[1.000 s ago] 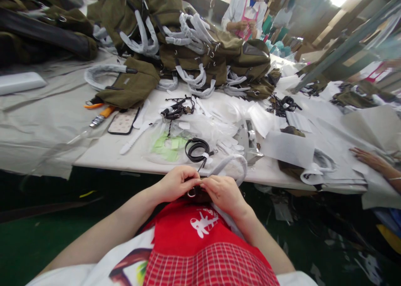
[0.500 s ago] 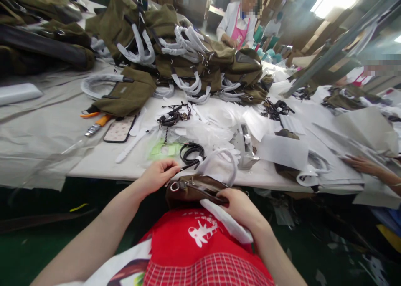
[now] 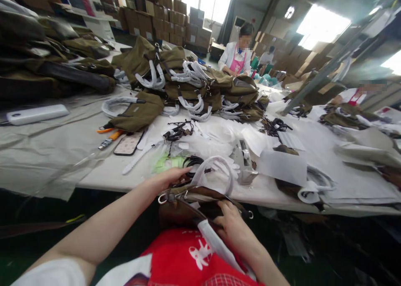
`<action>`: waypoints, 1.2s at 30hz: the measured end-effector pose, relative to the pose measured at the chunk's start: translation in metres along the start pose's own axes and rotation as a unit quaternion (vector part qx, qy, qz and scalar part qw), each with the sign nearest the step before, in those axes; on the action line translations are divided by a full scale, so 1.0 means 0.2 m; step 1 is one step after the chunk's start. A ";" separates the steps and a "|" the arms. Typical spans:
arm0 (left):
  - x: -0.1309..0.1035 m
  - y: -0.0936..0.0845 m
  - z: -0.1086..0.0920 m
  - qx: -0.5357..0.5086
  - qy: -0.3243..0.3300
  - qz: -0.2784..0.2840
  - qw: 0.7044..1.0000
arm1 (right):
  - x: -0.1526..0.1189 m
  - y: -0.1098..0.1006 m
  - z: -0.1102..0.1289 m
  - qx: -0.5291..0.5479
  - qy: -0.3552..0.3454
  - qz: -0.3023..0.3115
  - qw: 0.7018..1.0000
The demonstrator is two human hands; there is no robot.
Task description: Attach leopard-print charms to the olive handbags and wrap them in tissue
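A small brown handbag point(image 3: 178, 211) rests at the table's front edge against my red apron, its zipped top spread apart. My right hand point(image 3: 233, 225) grips its near edge, with some fingers dipping into the opening. Two wrapped handles belong to the bag: the far white handle point(image 3: 231, 173) stands up, and the near one hangs over my apron. My left hand point(image 3: 177, 176) has its fingers closed at a coiled black strap point(image 3: 194, 160) just behind the bag; the fingertips are partly hidden. Beside the coil lies light green paper point(image 3: 167, 163) under clear plastic.
Olive bags point(image 3: 188, 94) with wrapped handles are piled across the back. A phone point(image 3: 128, 143), an orange-handled cutter point(image 3: 110, 140) and a metal dispenser point(image 3: 246, 165) lie on the white table point(image 3: 103, 177). Paper sheets point(image 3: 283, 165) cover things at right. Co-workers point(image 3: 236, 56) stand beyond.
My left hand has moved right and forward from the strap's end to its coil. My right hand has shifted deeper over the bag's opening, which is spread wider. The view has tilted up.
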State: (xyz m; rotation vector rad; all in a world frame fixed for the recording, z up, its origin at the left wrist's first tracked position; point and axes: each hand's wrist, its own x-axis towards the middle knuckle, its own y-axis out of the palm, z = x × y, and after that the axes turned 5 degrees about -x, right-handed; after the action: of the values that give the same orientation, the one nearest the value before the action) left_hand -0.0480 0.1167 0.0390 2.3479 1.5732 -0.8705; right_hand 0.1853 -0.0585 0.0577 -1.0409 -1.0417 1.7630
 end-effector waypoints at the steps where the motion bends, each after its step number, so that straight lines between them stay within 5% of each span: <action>1: 0.01 0.02 0.01 -0.016 0.001 -0.005 1.000 | 0.00 -0.02 0.01 -0.007 -0.011 0.003 1.000; 6: -0.11 -0.03 -0.02 -0.108 0.063 -0.049 0.991 | 0.02 -0.11 0.04 -0.027 -0.062 0.012 0.998; 9: -0.32 -0.15 -0.11 -0.160 0.213 -0.136 0.954 | 0.05 -0.15 0.07 -0.037 -0.091 0.023 0.995; 12: -0.58 -0.26 -0.20 -0.049 0.295 -0.158 0.941 | 0.10 -0.20 0.13 -0.054 -0.123 0.021 0.991; 17: -0.85 -0.32 -0.28 0.156 0.312 0.011 0.937 | 0.21 -0.28 0.28 -0.082 -0.155 0.011 0.984; 25: -0.72 -0.21 -0.19 0.307 0.189 0.190 0.913 | 0.30 -0.26 0.42 -0.036 -0.146 -0.012 0.989; 31: -0.65 -0.24 -0.19 0.192 0.118 0.279 0.933 | 0.29 -0.23 0.40 0.030 -0.127 -0.004 0.992; 36: -0.57 -0.27 -0.19 0.138 0.026 0.417 0.898 | 0.26 -0.21 0.39 0.036 -0.166 -0.015 0.985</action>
State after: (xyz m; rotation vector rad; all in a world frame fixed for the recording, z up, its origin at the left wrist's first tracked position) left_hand -0.1118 0.0672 0.1435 2.8417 0.3227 -0.8275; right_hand 0.1065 -0.0156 0.1086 -0.6955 -1.1778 1.9770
